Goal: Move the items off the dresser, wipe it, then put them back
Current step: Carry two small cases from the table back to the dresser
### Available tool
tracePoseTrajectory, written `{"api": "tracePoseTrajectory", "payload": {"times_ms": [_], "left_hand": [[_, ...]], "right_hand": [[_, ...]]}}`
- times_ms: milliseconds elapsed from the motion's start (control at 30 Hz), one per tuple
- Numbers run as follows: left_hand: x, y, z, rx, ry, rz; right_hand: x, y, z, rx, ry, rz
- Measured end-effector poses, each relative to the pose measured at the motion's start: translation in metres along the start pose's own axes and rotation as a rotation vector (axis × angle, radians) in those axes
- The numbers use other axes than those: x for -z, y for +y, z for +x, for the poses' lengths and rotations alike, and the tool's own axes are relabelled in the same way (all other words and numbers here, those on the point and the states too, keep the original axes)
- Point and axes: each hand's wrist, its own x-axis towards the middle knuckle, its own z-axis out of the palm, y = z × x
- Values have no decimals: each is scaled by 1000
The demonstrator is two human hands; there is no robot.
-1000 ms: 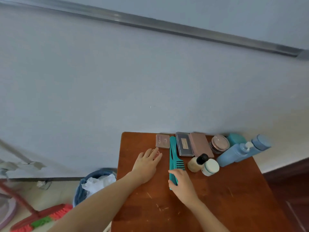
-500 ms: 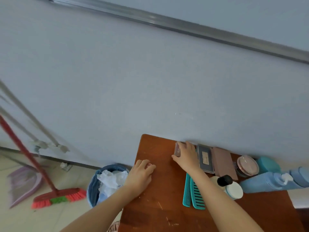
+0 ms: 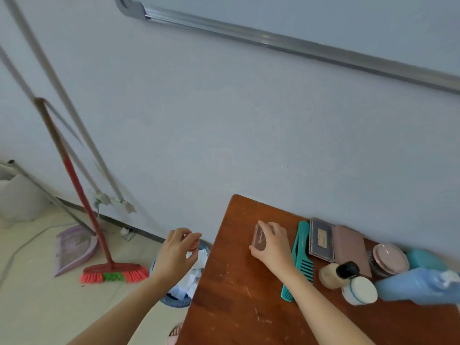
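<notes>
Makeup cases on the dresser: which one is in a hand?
The small brown case, gripped by the right hand; the grey case and pink case lie flat, untouched.

Along the back edge of the dresser (image 3: 236,295), against the wall, items are lined up: a compact (image 3: 258,239) held by the right hand (image 3: 273,245), then combs (image 3: 300,255), flat cases (image 3: 321,240) and a jar (image 3: 390,257) rightward. Left of the dresser, a bin (image 3: 174,303) is seen below the left hand (image 3: 174,252), which holds a small round case (image 3: 193,242); a broom (image 3: 113,273) stands farther left.

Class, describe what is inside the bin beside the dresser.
Crumpled white paper shows in the bin. The left hand, holding a pink disc, and the dresser edge cover part of it; its bottom cannot be seen.
</notes>
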Motion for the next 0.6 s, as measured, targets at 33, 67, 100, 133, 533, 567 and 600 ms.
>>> {"api": "tracePoseTrajectory", "payload": {"times_ms": [33,67,100,133,533,567,600], "left_hand": [[2,0,-2,-8,-2,-2],[4,1,-3,-27,1,-5],[6,3,-2,-56,6,-18],[8,5,0,-88,5,-37],[3,42,35,-686,-322,-235],[5,43,32,-744,-363,-237],[6,46,27,-792,-410,-239]], "right_hand": [[0,-4,-7,16,3,9],[1,-8,-14,29,13,15],[2,-12,-22,37,26,21],[3,-16,-30,36,41,23],[-6,-60,-164,-498,391,-39],[-11,-68,-180,-578,418,-27],[-16,-76,-198,-660,442,-9]]}}
